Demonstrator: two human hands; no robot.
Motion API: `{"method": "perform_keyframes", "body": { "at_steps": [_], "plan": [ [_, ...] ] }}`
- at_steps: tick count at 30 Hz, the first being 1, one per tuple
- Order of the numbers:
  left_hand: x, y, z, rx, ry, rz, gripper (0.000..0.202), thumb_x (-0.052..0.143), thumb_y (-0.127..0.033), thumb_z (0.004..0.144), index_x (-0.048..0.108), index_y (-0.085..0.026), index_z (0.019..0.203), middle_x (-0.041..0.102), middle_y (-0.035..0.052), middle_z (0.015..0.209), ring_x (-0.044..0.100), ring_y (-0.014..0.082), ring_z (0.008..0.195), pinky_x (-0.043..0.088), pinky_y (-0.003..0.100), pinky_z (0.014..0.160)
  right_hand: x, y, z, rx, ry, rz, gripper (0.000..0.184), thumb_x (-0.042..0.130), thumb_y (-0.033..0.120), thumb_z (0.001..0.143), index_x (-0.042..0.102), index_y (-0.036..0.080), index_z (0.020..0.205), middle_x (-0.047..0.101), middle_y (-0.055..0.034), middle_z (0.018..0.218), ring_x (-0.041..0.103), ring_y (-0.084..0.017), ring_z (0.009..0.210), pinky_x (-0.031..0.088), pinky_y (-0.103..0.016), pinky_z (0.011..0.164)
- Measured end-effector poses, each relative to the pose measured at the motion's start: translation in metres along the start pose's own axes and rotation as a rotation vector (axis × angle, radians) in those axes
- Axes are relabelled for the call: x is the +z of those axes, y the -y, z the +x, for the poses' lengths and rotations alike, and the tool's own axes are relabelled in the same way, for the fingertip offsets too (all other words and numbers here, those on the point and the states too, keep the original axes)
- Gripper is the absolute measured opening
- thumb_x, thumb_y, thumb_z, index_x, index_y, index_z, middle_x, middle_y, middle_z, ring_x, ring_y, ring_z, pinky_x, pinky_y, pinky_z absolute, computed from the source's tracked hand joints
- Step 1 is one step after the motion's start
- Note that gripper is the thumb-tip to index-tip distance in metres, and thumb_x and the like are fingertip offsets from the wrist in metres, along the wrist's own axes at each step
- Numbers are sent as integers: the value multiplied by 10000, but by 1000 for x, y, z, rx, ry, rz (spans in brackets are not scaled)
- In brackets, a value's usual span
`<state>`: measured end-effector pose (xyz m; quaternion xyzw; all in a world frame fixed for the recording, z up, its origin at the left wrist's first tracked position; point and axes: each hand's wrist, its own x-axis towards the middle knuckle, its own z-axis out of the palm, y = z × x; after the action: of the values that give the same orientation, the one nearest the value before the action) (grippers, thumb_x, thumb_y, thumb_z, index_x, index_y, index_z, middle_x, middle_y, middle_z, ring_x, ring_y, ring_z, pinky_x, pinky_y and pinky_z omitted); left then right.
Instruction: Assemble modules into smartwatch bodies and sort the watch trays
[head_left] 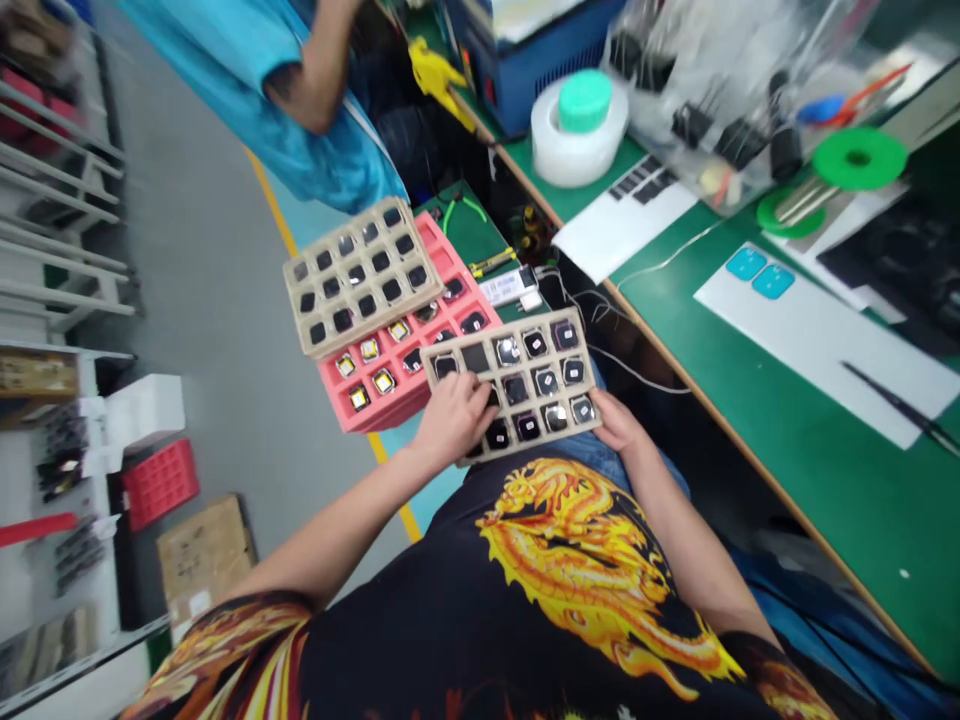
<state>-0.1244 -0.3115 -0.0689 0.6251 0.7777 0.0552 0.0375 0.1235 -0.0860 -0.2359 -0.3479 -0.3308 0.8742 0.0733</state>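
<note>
A beige compartment tray [537,450] is held over my lap, with square black watch-like pieces [527,426] in its cells, some bearing small white labels. My right hand [616,420] grips the tray's right edge. On its left side, my left hand [456,408] has its fingers bent and closed down into a cell; whatever they pinch is hidden. One cell in the top row [474,358] shows only its dark bottom. Just beyond lies a pink tray [336,392] with yellow-and-white and dark square pieces. On top of that rests another beige tray [298,268], its cells holding dark square pieces.
To the right runs a green workbench [817,500] with a white tape roll [574,150], a green spool [859,158], white sheets [795,330] and a thin cable [637,365]. A person in a blue shirt [225,70] stands ahead. Shelving [56,190] lines the left.
</note>
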Motion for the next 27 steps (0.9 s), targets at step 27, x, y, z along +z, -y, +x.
{"method": "perform_keyframes", "body": {
  "at_steps": [27],
  "plan": [
    [-10, 52, 41, -141, -104, -262, 235, 639, -284, 1066, 795, -197, 1218, 786, 144, 1215, 730, 344, 1153, 597, 512, 1032, 4, -1, 3, -11, 13, 64, 488, 976, 592, 866, 838, 222, 1153, 891, -83, 1146, 871, -293, 1032, 712, -450, 999]
  ]
}}
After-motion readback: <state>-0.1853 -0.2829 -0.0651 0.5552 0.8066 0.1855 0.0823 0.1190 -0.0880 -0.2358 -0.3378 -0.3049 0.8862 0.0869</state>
